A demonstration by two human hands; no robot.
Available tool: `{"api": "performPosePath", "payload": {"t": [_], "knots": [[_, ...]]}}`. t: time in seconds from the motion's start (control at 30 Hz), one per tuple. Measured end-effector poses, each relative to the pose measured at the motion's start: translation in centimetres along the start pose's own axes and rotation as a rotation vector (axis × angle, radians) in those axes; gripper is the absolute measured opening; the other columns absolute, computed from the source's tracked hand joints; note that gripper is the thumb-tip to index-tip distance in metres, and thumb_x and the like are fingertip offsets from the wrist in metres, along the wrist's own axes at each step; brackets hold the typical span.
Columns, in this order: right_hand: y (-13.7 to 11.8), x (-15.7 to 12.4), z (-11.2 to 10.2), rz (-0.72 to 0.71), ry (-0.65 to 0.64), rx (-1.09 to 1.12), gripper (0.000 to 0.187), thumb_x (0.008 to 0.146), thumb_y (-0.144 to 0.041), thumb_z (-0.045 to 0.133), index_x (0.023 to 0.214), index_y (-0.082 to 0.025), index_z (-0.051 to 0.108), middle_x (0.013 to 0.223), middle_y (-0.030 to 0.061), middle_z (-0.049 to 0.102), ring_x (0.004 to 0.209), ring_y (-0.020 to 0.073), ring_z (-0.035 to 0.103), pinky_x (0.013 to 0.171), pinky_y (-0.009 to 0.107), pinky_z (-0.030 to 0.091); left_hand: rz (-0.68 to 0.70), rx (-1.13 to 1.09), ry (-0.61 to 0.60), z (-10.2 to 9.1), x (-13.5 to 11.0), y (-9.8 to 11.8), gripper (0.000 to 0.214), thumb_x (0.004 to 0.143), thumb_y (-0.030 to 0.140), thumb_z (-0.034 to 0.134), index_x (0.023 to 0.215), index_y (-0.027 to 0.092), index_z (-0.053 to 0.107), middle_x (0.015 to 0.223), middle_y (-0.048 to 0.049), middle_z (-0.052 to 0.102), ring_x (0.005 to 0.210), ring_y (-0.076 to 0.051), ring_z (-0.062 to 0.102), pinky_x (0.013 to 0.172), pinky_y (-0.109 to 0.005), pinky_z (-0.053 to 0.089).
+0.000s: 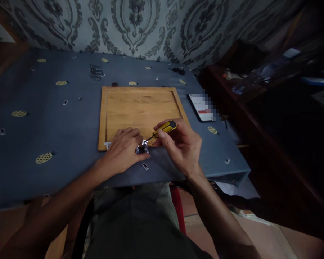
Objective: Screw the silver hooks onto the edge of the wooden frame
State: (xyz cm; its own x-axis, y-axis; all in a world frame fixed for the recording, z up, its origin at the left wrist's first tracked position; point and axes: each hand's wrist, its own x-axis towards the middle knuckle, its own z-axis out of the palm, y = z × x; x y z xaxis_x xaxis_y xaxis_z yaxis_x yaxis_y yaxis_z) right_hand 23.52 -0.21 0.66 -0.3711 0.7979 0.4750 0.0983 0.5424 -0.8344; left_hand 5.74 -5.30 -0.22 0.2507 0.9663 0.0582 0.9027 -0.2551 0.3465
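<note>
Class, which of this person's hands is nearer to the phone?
Right. The right hand is below and left of the phone in view; the left hand is farther left, at the near edge of the board.

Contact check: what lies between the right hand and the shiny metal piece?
The screwdriver shaft, reaching from the right hand toward the metal piece; head view.

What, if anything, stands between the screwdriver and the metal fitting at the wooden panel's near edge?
Nothing visible does. The screwdriver in the right hand runs straight to the metal fitting; whether its tip touches is too small to tell. The left hand lies beside the fitting, outside the shaft's line.
</note>
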Motion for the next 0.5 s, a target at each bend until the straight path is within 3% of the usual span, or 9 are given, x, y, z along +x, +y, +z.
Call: {"api": "performPosePath", "payload": {"t": [0.23,0.5], "knots": [[-0.07,-0.07,0.47,-0.017,0.078,-0.068,0.008,0.097,-0.027,0.072,0.093,-0.022,0.068,0.080,-0.0046,0.069,0.055,0.0081,0.067,0.056,0.023,0.054,-0.008,-0.008,0.004,0.06,-0.01,0.03,0.032,0.087,0.043,0.085,0.100,0.016,0.074,0.101,-0.0083,0.070,0.103,-0.031,0.065,0.088,-0.042,0.048],[-0.35,0.64,-0.45,-0.032,-0.063,-0.112,0.012,0.101,-0.032,0.066,0.098,-0.020,0.068,0.085,-0.0019,0.073,0.058,0.0095,0.069,0.058,0.024,0.055,-0.013,0.001,-0.013,0.02,0.04,0.04,0.035,0.086,0.044,0.085,0.103,0.015,0.075,0.101,-0.0089,0.070,0.104,-0.031,0.065,0.090,-0.043,0.048]]}}
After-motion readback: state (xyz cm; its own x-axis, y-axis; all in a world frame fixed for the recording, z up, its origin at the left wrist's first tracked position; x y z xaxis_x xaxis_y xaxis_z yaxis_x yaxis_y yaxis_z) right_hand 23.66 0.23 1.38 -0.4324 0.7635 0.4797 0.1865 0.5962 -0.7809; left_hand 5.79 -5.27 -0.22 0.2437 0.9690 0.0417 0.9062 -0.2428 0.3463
